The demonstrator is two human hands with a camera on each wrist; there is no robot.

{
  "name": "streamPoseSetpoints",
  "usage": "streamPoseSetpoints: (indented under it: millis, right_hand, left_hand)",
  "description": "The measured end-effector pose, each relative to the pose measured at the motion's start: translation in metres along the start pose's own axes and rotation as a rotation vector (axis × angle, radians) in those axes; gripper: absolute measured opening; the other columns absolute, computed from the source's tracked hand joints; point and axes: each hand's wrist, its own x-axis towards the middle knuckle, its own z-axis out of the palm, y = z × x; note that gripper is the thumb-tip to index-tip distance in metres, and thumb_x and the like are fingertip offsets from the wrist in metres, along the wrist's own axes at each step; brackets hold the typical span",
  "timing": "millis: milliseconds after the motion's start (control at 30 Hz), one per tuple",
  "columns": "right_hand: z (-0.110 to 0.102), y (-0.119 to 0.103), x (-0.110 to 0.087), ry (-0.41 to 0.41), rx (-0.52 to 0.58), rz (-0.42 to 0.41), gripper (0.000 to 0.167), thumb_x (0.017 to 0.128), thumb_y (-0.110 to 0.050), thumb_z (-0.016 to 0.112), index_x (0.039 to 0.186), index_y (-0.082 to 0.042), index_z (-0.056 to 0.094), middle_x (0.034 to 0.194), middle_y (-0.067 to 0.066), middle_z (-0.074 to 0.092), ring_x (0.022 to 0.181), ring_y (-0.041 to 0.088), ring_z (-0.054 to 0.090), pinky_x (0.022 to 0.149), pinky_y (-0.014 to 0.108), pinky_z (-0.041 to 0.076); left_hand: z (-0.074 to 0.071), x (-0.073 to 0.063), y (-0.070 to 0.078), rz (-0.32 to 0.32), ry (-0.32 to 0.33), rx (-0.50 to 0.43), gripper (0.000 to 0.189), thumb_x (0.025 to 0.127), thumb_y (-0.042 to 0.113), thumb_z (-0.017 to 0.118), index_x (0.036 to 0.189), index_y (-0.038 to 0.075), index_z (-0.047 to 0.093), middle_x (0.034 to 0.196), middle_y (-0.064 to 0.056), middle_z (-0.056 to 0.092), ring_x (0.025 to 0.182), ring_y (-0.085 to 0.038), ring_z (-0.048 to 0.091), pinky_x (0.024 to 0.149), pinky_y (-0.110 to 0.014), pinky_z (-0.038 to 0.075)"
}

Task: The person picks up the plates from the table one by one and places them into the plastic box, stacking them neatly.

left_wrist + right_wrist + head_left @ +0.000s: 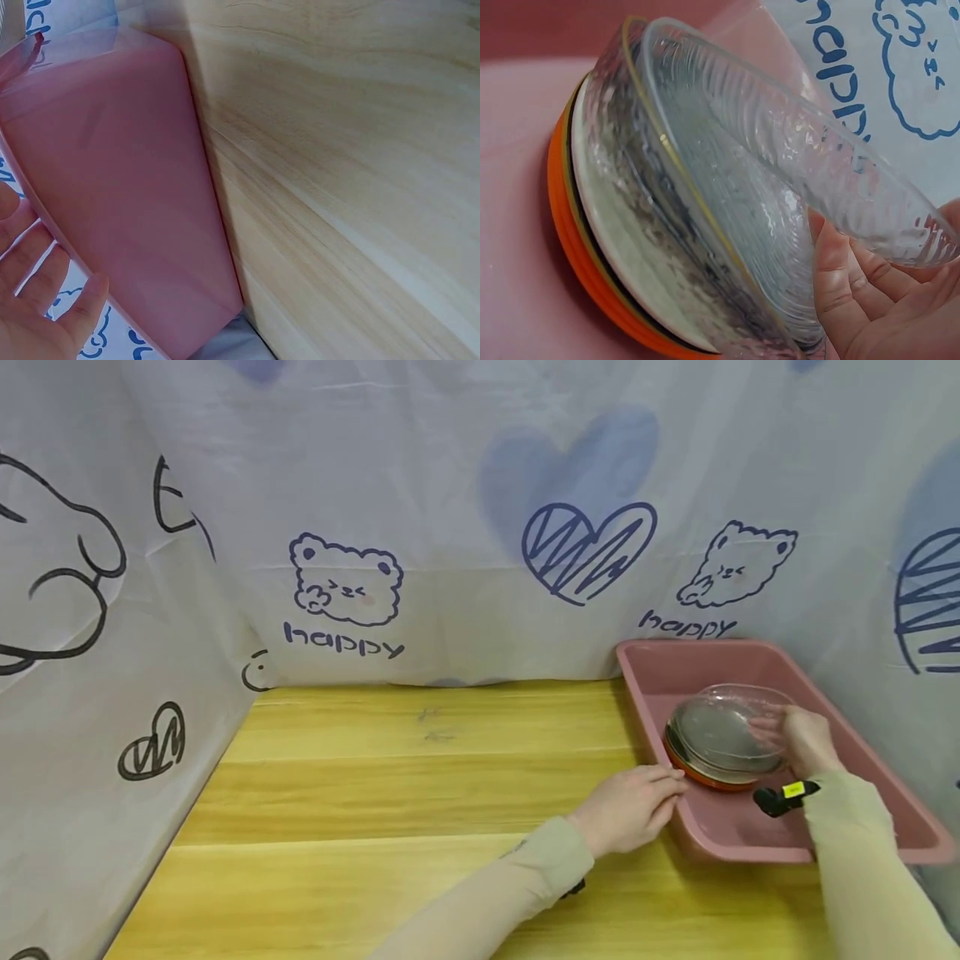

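Observation:
At the right of the table stands a pink plastic basin. My right hand is inside it and grips the edge of a clear ribbed bowl, which tilts up over the stack. Below lie a clear textured bowl with a gold rim, a white plate and orange dishware. My left hand holds the basin's left rim, with fingertips hooked at the edge. In the left wrist view its fingers lie along that rim beside the basin's outer wall.
The wooden table stretches to the left of the basin. Printed cloth with hearts and bears hangs behind the table and along its sides. The basin's far end is close to the back cloth.

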Motion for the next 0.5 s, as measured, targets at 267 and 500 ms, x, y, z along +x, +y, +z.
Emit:
streamPoseSetpoints:
  millis: [267, 500]
  right_hand:
    - [0.0035, 0.0008, -0.0001, 0.043, -0.169, 0.020, 0.063, 0.110, -0.029, 0.021, 0.159, 0.006, 0.004, 0.076, -0.023, 0.070, 0.074, -0.002, 0.073, 0.062, 0.027, 0.062]
    - [0.0073, 0.0064, 0.0019, 0.128, -0.361, -0.101, 0.066, 0.109, -0.030, 0.019, 0.156, 0.013, 0.003, 0.076, -0.024, 0.063, 0.069, -0.005, 0.068, 0.063, 0.026, 0.062]
  left_hand:
    - [0.0009, -0.0003, -0.0013, 0.016, 0.017, 0.002, 0.037, 0.108, 0.026, 0.041, 0.139, 0.018, 0.061, 0.148, 0.005, 0.057, 0.140, -0.007, 0.050, 0.120, -0.016, 0.033]
    - [-0.0005, -0.0004, -0.0016, 0.016, 0.015, 0.005, 0.037, 0.108, 0.025, 0.042, 0.139, 0.018, 0.061, 0.149, 0.005, 0.057, 0.140, -0.007, 0.050, 0.120, -0.016, 0.033]
